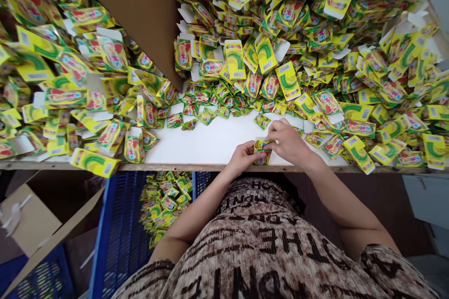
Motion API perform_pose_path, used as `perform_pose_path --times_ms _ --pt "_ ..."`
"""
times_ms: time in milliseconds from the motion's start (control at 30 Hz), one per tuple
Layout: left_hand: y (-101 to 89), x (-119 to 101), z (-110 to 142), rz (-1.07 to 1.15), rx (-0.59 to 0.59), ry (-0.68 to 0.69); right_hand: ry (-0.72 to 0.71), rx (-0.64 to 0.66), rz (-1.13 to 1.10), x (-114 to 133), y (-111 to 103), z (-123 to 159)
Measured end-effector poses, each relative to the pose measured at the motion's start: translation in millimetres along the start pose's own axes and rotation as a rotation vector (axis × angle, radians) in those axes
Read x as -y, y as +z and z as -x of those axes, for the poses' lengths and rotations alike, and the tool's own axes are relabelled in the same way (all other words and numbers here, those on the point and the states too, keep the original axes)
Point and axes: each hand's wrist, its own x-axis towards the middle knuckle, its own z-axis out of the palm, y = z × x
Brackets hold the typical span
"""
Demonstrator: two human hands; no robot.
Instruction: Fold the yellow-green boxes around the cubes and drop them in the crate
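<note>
Near the front edge of the white tabletop, my left hand [244, 156] pinches the left side of a small yellow and green candy box [261, 156]. Over the top of that box, the fingers of my right hand [286, 140] are closed together; a candy packet may be between them, but I cannot make it out. Just beyond my hands lies a loose green candy packet [261, 121]. More small green packets [206, 116] form a heap farther back.
Piled candy boxes [108, 49] cover the table's left, and a taller pile [291, 14] fills the back and right. A brown cardboard panel [140, 9] stands between them. Below the edge, a blue crate [119, 224] holds filled boxes [168, 201]; an open carton [31, 215] sits lower left.
</note>
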Motion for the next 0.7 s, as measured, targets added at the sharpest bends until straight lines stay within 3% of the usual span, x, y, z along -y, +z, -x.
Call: perform_pose_path --times_ms 100,300,467,533,633,700 --pt "-0.6 2.6 -1.4 -0.036 0.016 0.026 -0.082 0.083 -0.022 -4.1 -0.5 4.6" --pt "-0.6 3.9 -0.4 -0.125 0.074 0.048 -0.082 -0.026 -0.117 0.0 2.4 3.5" --pt "-2.5 5.1 -0.2 -0.274 0.085 0.070 -0.096 0.257 -0.108 3.9 2.5 4.2" --pt "-4.3 6.7 -2.1 -0.299 0.095 0.083 -0.083 0.302 -0.082 4.5 1.4 6.6" --pt "-6.4 6.8 -4.1 -0.327 0.091 0.090 -0.041 0.261 -0.061 1.8 1.8 12.1" --pt "-7.0 3.9 -3.1 -0.325 0.075 0.094 -0.026 0.163 -0.201 -3.8 3.8 18.0"
